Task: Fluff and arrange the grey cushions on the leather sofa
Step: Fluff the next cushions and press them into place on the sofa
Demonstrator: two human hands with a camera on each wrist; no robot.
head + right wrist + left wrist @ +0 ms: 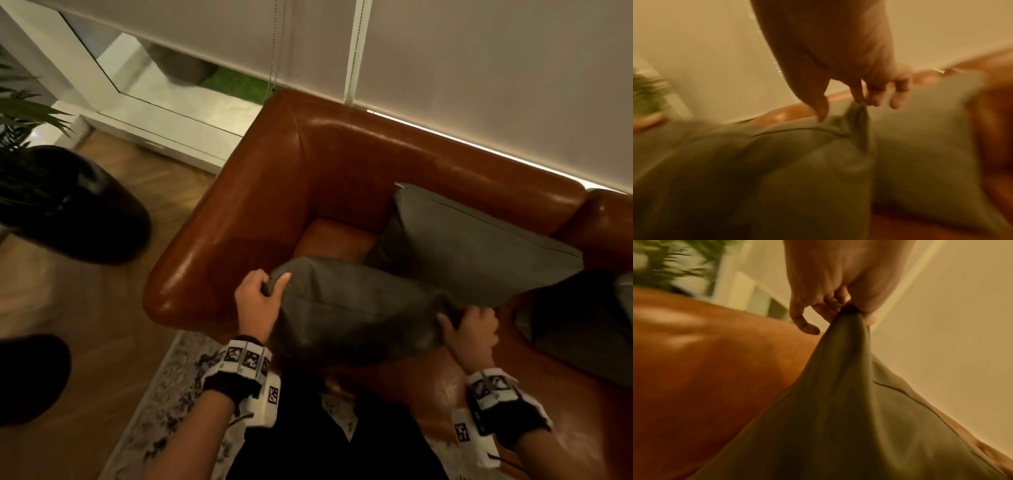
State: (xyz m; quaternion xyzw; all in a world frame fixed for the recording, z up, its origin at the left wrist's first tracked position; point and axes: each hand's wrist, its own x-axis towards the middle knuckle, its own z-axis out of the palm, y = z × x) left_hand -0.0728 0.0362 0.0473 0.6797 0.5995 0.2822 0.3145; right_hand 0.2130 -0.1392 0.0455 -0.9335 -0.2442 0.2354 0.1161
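A grey cushion (352,315) is held up in front of the brown leather sofa (274,192), near its left armrest. My left hand (270,287) grips the cushion's left corner; in the left wrist view the fingers (830,305) bunch the fabric (838,418) into a peak. My right hand (469,325) holds the right corner, thumb on the front; the blurred right wrist view shows the corner (857,113) between the thumb and the fingertips (873,99). A second grey cushion (479,246) leans on the backrest. A third, darker one (582,325) lies on the seat at the right.
A large black plant pot (68,205) stands on the wooden floor left of the armrest, with a low white cabinet (154,137) behind it. A patterned rug (171,411) lies under my feet. Pale roller blinds (479,68) hang close behind the sofa back.
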